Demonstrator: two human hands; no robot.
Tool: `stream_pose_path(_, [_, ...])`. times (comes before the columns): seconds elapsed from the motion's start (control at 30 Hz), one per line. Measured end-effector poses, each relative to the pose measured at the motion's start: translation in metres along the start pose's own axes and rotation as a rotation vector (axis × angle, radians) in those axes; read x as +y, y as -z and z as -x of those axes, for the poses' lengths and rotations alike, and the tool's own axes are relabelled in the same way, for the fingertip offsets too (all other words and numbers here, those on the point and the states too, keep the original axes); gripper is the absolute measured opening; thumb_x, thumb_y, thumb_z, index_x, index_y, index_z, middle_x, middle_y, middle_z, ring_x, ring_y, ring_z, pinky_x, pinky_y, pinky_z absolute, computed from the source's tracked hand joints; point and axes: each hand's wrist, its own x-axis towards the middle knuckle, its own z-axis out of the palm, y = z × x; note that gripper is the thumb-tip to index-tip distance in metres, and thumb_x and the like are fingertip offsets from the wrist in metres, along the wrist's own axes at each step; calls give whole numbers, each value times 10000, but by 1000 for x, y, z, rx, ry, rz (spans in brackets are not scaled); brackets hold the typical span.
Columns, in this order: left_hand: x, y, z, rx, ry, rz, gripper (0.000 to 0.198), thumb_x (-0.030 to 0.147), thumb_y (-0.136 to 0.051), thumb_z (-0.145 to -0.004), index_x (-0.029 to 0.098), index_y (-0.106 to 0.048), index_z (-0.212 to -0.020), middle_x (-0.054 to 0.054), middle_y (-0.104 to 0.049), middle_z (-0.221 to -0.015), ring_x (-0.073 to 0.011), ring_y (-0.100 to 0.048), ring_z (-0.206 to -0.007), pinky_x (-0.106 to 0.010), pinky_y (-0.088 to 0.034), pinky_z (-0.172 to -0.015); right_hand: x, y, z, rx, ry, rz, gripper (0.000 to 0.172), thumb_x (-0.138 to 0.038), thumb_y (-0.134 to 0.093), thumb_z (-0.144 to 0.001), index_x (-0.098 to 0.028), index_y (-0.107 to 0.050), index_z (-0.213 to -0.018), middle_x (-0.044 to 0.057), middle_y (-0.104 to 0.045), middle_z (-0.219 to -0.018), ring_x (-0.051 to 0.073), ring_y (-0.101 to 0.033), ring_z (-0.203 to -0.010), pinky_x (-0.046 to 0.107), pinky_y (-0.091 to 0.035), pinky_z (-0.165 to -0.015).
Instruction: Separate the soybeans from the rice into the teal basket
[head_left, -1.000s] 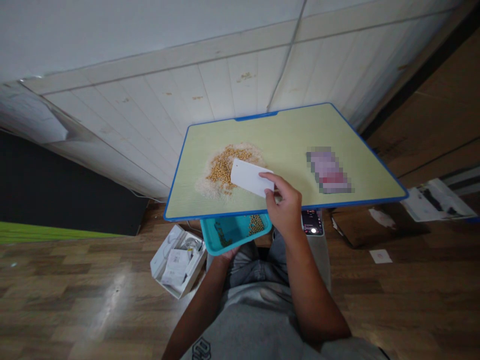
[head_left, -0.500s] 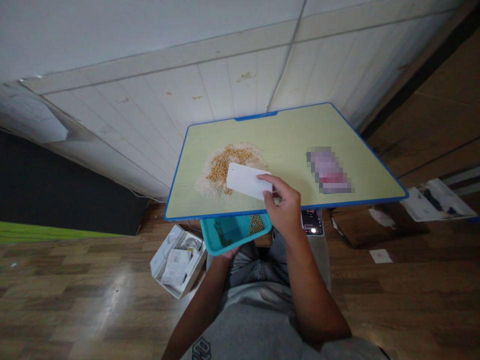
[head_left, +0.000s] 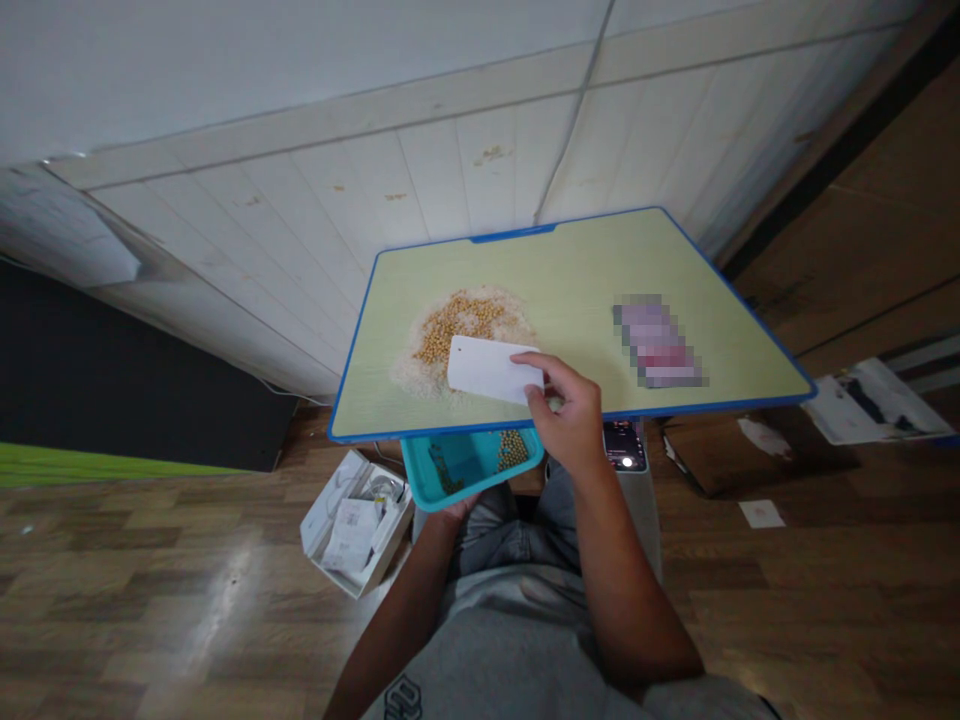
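Observation:
My right hand [head_left: 571, 412] pinches a white card [head_left: 489, 368] and holds it over the near side of a pile of yellow beans mixed with white rice [head_left: 457, 330] on a green table with a blue rim [head_left: 570, 262]. Below the table's front edge my left hand [head_left: 450, 510] supports a teal tray [head_left: 466, 463] from underneath; only its fingertips show. Some beans lie in the tray's right corner.
A blurred pink object [head_left: 658, 342] lies on the table's right part. On the wooden floor are an open white box [head_left: 356, 520] at left, papers [head_left: 870, 400] at right, and a device with a lit screen [head_left: 624, 446] under the table. A white wall stands behind.
My right hand has drawn the white card a little left and toward the table's front edge. The tray and left hand have stayed put.

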Motion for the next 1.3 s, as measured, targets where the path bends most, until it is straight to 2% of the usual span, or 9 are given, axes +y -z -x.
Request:
stream_pose_path(0.07, [-1, -2, 0, 80, -23, 11, 828, 750, -218, -1059, 364, -217, -1791, -2, -103, -1927, -343, -164, -1774, -668, -194, -1410, 0, 0, 0, -8, -5, -10, 484, -59, -579, -856, -272, -833, -1208, 23, -867, -1236, 212, -823, -1037, 323, -656, -773])
stream_pose_path(0.13, [-1, -7, 0, 134, -25, 22, 845, 732, -233, -1064, 312, -208, -1797, -48, -159, -1916, -363, -228, -1757, -685, -214, -1395, -1, 1, 0, -12, -7, -19, 482, -59, -583, -858, -276, -833, -1207, 22, -866, -1239, 212, -822, -1034, 323, -658, -774])
stream_pose_path(0.2, [-1, -14, 0, 167, -28, 35, 843, 713, -232, -1070, 290, -206, -1798, -71, -187, -1909, -370, -262, -1746, -693, -235, -1384, 0, 1, -1, -5, -3, -22, 484, -58, -587, -859, -280, -832, -1213, 21, -863, -1252, 217, -819, -1065, 325, -663, -792])
stream_pose_path(0.37, [-2, -31, 5, 203, -65, 55, 819, 689, -180, -1084, 285, -225, -1794, -51, -181, -1912, -334, -278, -1744, -637, -229, -1406, 1, 0, -2, 6, -5, -19, 480, -62, -584, -863, -272, -827, -1220, 25, -864, -1252, 221, -818, -1122, 316, -671, -802])
stream_pose_path(0.57, [0, -38, 6, 184, -78, 52, 807, 694, -223, -1082, 291, -296, -1778, -57, -211, -1905, -346, -300, -1736, -647, -207, -1412, 2, 1, -3, -21, -13, -39, 470, -72, -578, -864, -267, -830, -1209, 24, -866, -1246, 215, -821, -1093, 313, -663, -794])
stream_pose_path(0.8, [-1, -35, 5, 197, -58, 27, 817, 652, -229, -1093, 252, -180, -1804, -68, -156, -1909, -342, -247, -1753, -636, -195, -1420, 0, -1, -2, -54, -57, -46, 451, -84, -586, -849, -266, -840, -1174, 20, -867, -1219, 209, -812, -988, 327, -646, -766])
stream_pose_path(0.97, [0, -30, 3, 138, -52, -2, 788, 692, -329, -1074, 326, -314, -1771, -29, -204, -1899, -349, -163, -1771, -669, -182, -1405, -2, -1, -1, -83, -56, -64, 451, -79, -586, -856, -276, -844, -1169, 12, -865, -1233, 215, -813, -1022, 340, -661, -800])
stream_pose_path(1.13, [0, -23, 3, 76, -77, -20, 802, 737, -331, -1053, 376, -305, -1768, -18, -175, -1906, -357, -132, -1776, -698, -175, -1391, -1, 0, -2, -3, -57, -10, 453, -91, -592, -870, -279, -827, -1208, 22, -859, -1269, 222, -811, -1069, 336, -677, -793])
stream_pose_path(1.3, [-2, -27, 3, 38, -96, -32, 757, 721, -377, -1054, 379, -417, -1728, -1, -191, -1905, -367, -78, -1780, -700, -140, -1396, 1, 1, -2, 19, -58, 19, 461, -77, -576, -883, -274, -818, -1222, 28, -857, -1277, 223, -812, -1143, 349, -700, -884])
